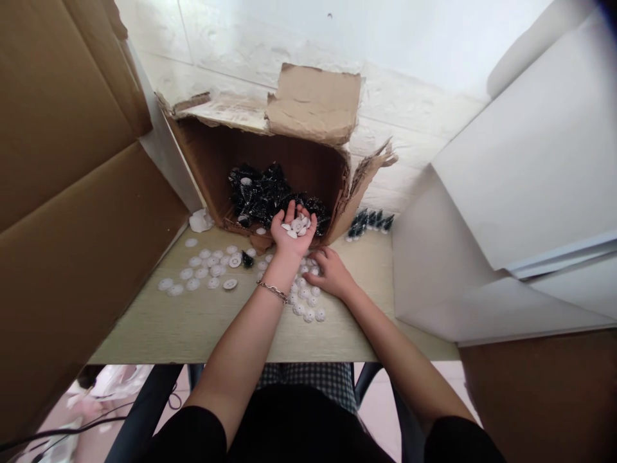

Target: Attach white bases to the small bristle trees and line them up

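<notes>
My left hand [291, 243] is palm up in front of the cardboard box's opening, cupped around a small pile of white scalloped discs [297, 225]. Just right of that wrist, my right hand [333, 272] rests low over the table, thumb and fingers apart, at the edge of a group of similar white discs [308, 316] lying flat. Its fingertips partly cover some of them. More loose discs [193, 283] are scattered to the left, beside one small dark green bristly tree [247, 259]. Dark bristly trees [260, 196] are heaped inside the box.
The torn cardboard box [308, 154] lies on its side against the white wall. Several small trees with white bases [370, 222] stand to its right. A crumpled white scrap [200, 220] sits left. Large cardboard [87, 251] and white panels [482, 244] flank the table [159, 341].
</notes>
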A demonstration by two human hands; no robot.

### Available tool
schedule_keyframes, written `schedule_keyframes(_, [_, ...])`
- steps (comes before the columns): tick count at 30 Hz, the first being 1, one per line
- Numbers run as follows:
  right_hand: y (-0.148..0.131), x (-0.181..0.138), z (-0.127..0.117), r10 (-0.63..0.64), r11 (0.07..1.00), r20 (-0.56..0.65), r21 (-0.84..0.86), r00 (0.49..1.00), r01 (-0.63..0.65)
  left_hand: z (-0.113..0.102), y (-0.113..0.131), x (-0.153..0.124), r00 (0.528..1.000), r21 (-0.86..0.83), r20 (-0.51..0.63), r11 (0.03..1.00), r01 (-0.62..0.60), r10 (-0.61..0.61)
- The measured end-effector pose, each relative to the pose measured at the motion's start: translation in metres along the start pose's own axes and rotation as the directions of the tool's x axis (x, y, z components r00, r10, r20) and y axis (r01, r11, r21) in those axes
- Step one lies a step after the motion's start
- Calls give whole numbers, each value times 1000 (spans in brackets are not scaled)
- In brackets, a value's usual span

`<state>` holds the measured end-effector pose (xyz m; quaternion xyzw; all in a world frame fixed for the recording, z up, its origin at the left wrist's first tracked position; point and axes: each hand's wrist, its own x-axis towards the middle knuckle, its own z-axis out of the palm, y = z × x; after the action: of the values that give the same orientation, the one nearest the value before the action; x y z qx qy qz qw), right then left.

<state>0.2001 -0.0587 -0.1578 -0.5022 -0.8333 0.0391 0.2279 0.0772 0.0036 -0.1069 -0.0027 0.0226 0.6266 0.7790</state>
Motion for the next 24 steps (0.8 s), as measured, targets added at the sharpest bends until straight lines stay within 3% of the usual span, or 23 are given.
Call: schedule_keyframes(24, [-3, 0, -1, 63, 994, 12, -85, 998, -61, 1, 0, -1, 1000, 27, 3, 1000, 4, -4])
